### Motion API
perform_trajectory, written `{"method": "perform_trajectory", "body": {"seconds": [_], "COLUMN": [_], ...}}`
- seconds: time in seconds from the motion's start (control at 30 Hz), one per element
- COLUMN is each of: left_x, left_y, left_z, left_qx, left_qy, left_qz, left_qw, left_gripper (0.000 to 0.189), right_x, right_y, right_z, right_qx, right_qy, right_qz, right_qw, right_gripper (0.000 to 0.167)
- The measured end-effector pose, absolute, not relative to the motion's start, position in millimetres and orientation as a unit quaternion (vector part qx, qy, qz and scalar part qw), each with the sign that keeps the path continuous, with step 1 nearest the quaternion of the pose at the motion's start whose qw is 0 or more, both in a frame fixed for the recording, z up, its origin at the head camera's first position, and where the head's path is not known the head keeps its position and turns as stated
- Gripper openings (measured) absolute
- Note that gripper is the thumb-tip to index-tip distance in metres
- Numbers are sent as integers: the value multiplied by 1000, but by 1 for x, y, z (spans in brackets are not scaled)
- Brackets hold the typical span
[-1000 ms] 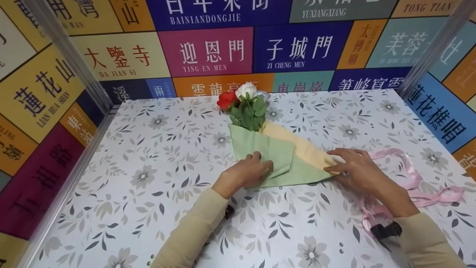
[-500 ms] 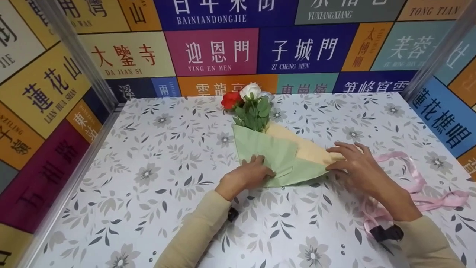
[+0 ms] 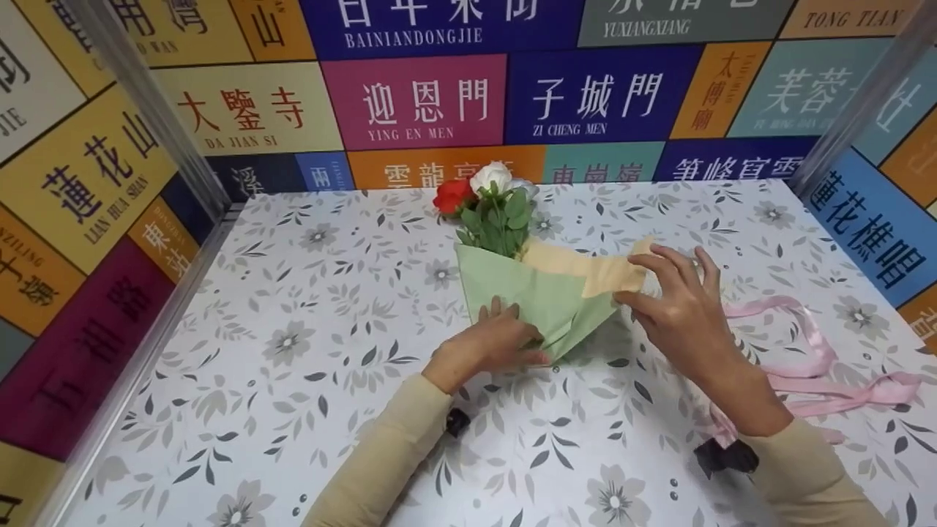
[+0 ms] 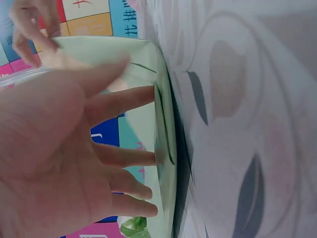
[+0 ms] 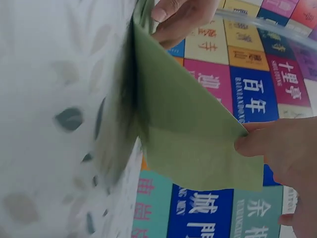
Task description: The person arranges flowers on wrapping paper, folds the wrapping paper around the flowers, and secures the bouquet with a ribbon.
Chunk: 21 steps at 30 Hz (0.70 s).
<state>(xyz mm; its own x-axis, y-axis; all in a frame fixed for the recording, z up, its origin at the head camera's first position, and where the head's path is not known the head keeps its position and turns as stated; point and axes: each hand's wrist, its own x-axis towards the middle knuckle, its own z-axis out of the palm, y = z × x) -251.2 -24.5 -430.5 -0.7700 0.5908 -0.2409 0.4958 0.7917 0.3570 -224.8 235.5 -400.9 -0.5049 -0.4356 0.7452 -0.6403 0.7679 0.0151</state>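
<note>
A small bouquet of artificial roses, with a red rose (image 3: 454, 196), a white rose (image 3: 491, 178) and green leaves (image 3: 494, 222), lies partly wrapped in wrapping paper (image 3: 512, 282), green outside and pale yellow inside. My left hand (image 3: 492, 340) presses on the lower part of the wrap with spread fingers; in the left wrist view those fingertips rest against the paper's folded layer. My right hand (image 3: 677, 307) pinches the right flap (image 5: 198, 129) between thumb and fingers, lifted off the table. The flower stems are hidden inside the paper.
A pink ribbon (image 3: 812, 351) lies in loose loops right of my right forearm. The table (image 3: 351, 454) wears a white floral cover. Behind it stands a wall (image 3: 410, 102) of coloured panels with lettering, with clear corner strips at both sides.
My right hand has lifted the paper's right flap and brought it up and leftward, so a fold shows beside my left hand. The left hand has stayed on the wrap, its thumb shifting slightly.
</note>
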Motion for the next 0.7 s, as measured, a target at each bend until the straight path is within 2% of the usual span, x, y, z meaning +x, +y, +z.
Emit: {"method": "perform_trajectory", "body": {"seconds": [0.13, 0.23, 0.5, 0.6, 0.7], "left_x": [-249, -247, -241, -239, -241], "left_y": [-21, -16, -7, -5, -8], "left_z": [-431, -432, -425, -424, -425], "left_qx": [264, 249, 222, 200, 185], "left_qy": [934, 942, 953, 950, 941], "left_qz": [152, 160, 206, 239, 285], "left_qw": [184, 158, 14, -8, 4], "left_gripper": [73, 83, 52, 39, 33], "right_x": [-228, -231, -241, -245, -247], "right_y": [214, 199, 166, 158, 152], "right_z": [-392, -386, -376, -374, -374], "right_qx": [330, 343, 361, 362, 360], "right_qy": [-845, -844, -843, -841, -839], "right_qz": [126, 106, 78, 84, 104], "right_qw": [401, 400, 392, 393, 394], "right_gripper": [24, 25, 26, 25, 24]}}
